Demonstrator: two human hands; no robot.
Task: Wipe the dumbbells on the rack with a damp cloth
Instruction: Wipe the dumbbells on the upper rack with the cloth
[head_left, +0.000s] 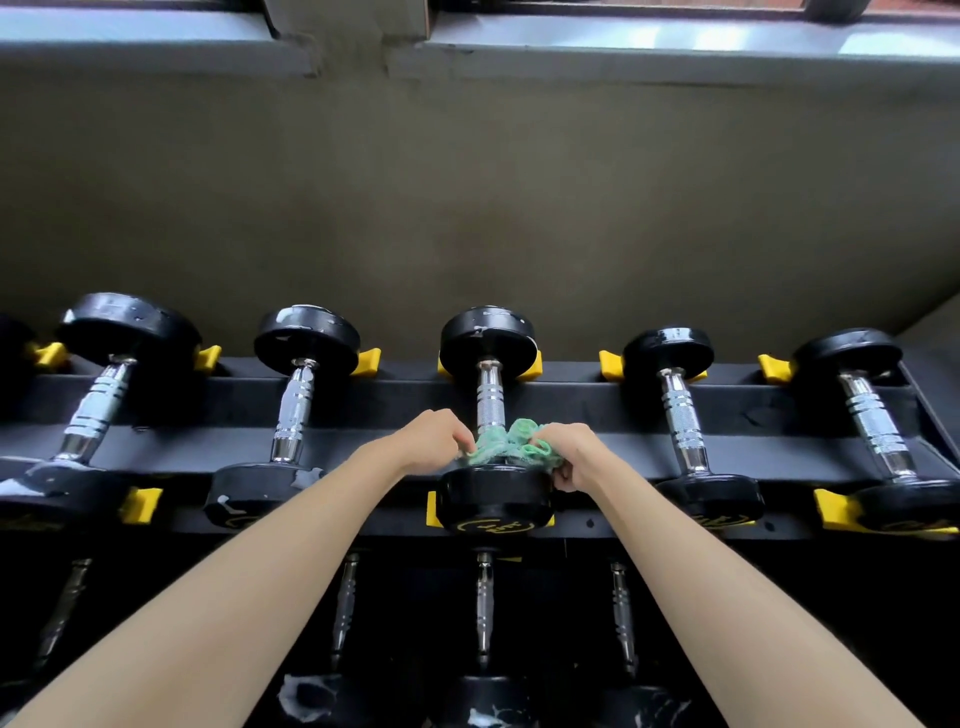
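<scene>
A green cloth (511, 447) is bunched around the near end of the chrome handle of the middle dumbbell (491, 400), just above its front black head (493, 501). My left hand (434, 436) pinches the cloth's left edge. My right hand (569, 454) grips the cloth's right side, fingers curled down beside the head. The dumbbell lies on the top tier of the black rack (395, 400), between yellow cradles.
Other black dumbbells lie on the same tier, two on the left (293, 410) (98, 410) and two on the right (683, 415) (872, 421). More dumbbells (484, 613) sit on the lower tier. A grey wall (467, 182) stands right behind the rack.
</scene>
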